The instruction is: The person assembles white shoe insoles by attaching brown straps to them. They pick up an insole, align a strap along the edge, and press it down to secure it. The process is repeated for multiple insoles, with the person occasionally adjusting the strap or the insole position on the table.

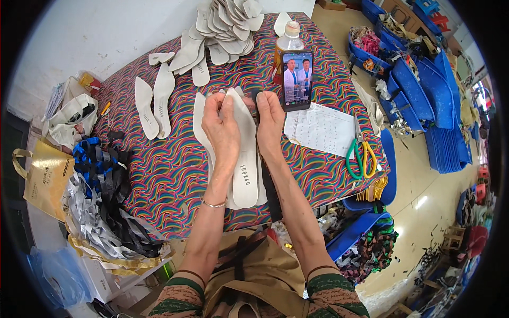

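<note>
Near the table's front edge lie a few overlapping off-white insoles, the top insole [245,172] with dark printing near its heel. My left hand [222,127] is closed on the narrow toe end of this insole, thumb on top. Close beside it, my right hand [270,119] pinches the end of a black strip [270,193], which hangs down past the insoles along my right forearm. The fingertips of both hands nearly meet at the toe, and what lies under them is partly hidden. Another insole [199,119] shows left of my left hand.
Loose insoles [161,98] and a big insole pile [222,32] lie farther back. At right are a propped phone [297,79], a bottle [290,40], a written sheet [321,130] and scissors [354,161]. Strips [101,201] hang at left; blue bins [419,90] stand on the floor.
</note>
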Tool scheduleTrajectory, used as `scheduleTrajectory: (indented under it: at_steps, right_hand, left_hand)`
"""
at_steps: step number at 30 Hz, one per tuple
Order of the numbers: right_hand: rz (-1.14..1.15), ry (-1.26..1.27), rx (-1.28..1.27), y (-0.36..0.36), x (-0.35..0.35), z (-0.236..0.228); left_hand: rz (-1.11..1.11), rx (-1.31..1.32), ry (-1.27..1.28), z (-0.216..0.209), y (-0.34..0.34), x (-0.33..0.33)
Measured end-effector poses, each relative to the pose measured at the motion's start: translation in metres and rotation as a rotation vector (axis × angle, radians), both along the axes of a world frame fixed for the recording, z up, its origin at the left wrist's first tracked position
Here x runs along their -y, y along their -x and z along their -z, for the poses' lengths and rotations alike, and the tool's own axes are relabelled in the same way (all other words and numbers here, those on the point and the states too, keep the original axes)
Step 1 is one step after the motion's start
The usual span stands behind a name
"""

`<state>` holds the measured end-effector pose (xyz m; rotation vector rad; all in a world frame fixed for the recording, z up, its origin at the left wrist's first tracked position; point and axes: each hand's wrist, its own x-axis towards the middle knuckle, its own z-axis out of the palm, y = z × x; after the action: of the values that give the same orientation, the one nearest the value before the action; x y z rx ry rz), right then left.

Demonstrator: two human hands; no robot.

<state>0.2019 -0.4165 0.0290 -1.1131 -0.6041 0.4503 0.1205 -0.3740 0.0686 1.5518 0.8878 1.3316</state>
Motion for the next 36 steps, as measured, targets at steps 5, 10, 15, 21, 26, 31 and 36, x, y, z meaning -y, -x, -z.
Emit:
scheduleTrajectory:
  at_steps: [5,10,15,21,26,31,36]
  right_hand:
    - [0.089,-0.077,0.093,0.01,-0.003,-0.005]
    - [0.2,0.164,0.35,0.014,-0.001,-0.01]
    - [0.27,0.131,0.515,0.014,-0.003,-0.017]
    - [0.228,0.173,0.506,0.013,-0.002,-0.021]
    - [0.249,0.177,0.542,0.016,0.0,-0.022]
    - [0.023,0.053,0.2,0.01,-0.001,-0.018]
    - [0.106,-0.106,0.021,0.004,0.028,-0.048]
  left_hand:
    - [0.029,0.176,0.061,0.008,-0.007,-0.002]
    - [0.048,0.362,0.121,-0.007,-0.003,0.012]
    - [0.014,0.363,0.081,0.005,0.005,0.006]
    - [0.084,0.431,0.096,0.003,0.011,0.002]
    - [0.135,0.491,0.14,-0.002,0.015,0.001]
    - [0.231,0.44,0.199,-0.008,0.018,-0.007]
    - [0.195,0.11,0.075,-0.005,0.033,0.001]
